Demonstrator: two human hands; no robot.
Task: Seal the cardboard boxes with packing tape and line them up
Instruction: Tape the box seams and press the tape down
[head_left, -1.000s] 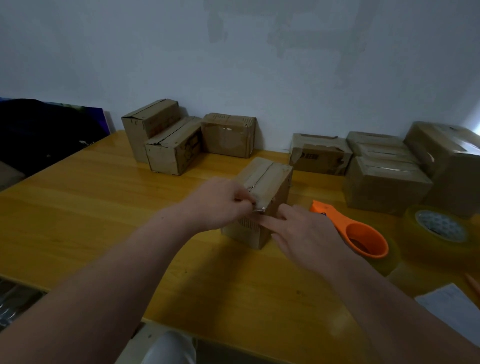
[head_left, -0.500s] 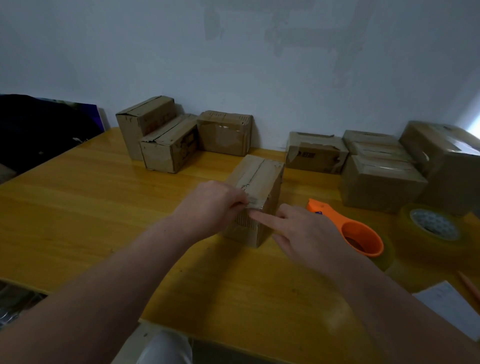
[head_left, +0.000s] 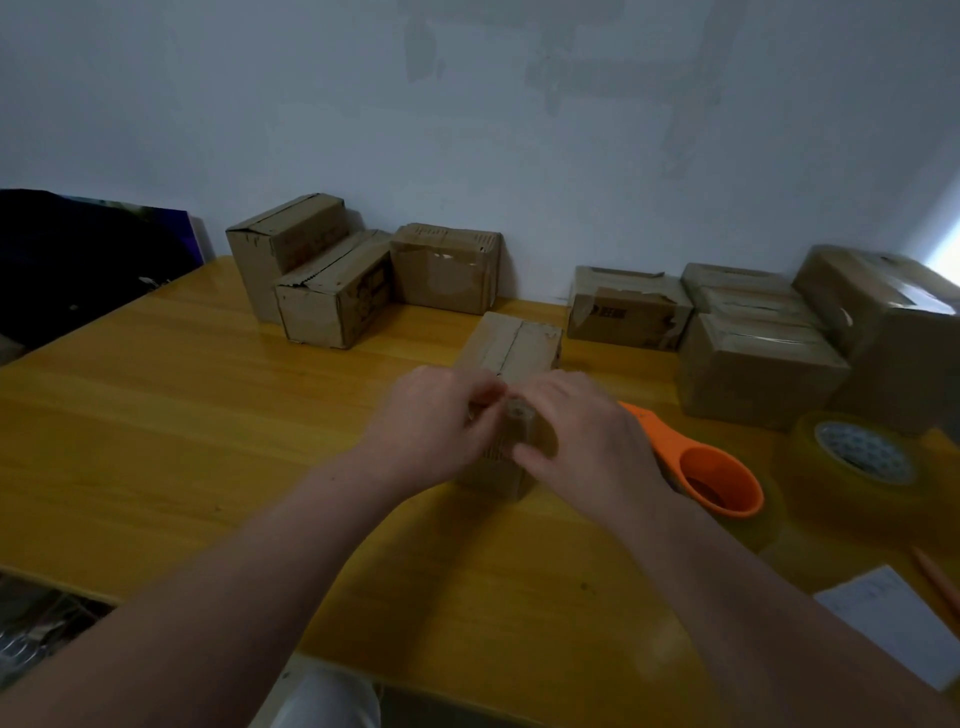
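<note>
A small cardboard box (head_left: 511, 345) stands in the middle of the yellow table (head_left: 182, 431), its top seam running away from me. Both hands are on its near end. My left hand (head_left: 434, 423) has curled fingers that pinch a strip of tape (head_left: 519, 414) at the box's near top edge. My right hand (head_left: 589, 434) lies over the near right corner, with the thumb on the front face. An orange tape dispenser (head_left: 701, 467) lies just right of my right hand. A second roll of clear tape (head_left: 857, 460) rests further right.
Three boxes (head_left: 332, 296) are grouped at the back left by the wall. Several more boxes (head_left: 753, 369) stand at the back right. A white sheet of paper (head_left: 893, 618) and a pencil (head_left: 937, 577) lie at the near right. A dark object (head_left: 78, 260) sits beyond the table's left edge.
My right hand has moved from pointing at the box's front onto its near right corner. My left hand stays at the near top edge. The view has shifted slightly.
</note>
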